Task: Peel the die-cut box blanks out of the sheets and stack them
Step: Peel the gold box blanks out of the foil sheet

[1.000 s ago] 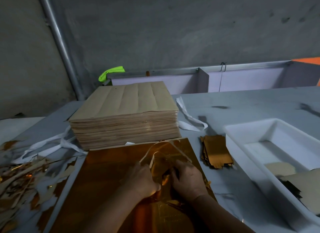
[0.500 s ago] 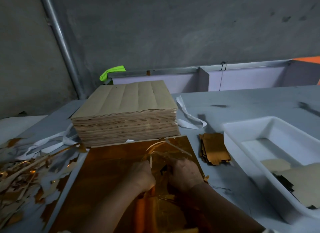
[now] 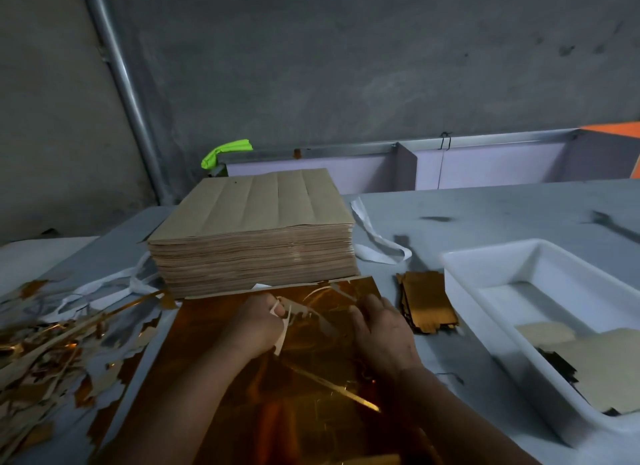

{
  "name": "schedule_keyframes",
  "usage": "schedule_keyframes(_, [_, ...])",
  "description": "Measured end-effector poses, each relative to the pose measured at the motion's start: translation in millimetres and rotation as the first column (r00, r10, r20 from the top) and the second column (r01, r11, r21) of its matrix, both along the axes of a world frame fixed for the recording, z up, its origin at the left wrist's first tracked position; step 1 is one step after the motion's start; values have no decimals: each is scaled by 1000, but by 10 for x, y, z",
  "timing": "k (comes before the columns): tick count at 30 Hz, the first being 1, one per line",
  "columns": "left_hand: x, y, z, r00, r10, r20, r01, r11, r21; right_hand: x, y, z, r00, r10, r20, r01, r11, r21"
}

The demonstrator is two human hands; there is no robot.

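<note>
- Hands meet at the gold sheet's (image 3: 214, 360) far edge: left hand (image 3: 254, 326) pinches a waste strip (image 3: 282, 329), right hand (image 3: 384, 333) grips the blank (image 3: 322, 322).
- Gold sheet lies flat on the worktop (image 3: 485, 215); peeled stack (image 3: 427, 303) just right.
- Advice: tear slowly along the nicks.

A glossy gold foil sheet (image 3: 194, 326) lies flat against the front of the tall stack of brown sheets (image 3: 256, 256), its far part torn and lifted, while a small pile of gold blanks (image 3: 427, 305) sits at that stack's front right.
</note>
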State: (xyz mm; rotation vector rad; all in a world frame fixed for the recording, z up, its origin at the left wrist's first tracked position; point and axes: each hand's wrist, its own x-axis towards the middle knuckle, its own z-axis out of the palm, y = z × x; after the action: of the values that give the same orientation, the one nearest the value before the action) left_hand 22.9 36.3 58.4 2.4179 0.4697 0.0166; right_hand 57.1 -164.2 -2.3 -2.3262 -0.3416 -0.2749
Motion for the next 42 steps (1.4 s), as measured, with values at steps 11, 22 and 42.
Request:
schedule_keyframes(11, [37, 256, 119, 940, 277, 199, -210, 930, -303, -338, 237, 177, 891, 339, -303, -404, 896, -186])
schedule_keyframes(22, [101, 462, 262, 902, 407, 143, -290, 819, -495, -175, 139, 106, 997, -22, -73, -10, 906, -423])
schedule_keyframes(42, [-142, 595, -45, 883, -3, -470, -373, 604, -704, -49, -33, 320, 965, -260, -40, 125, 587, -800])
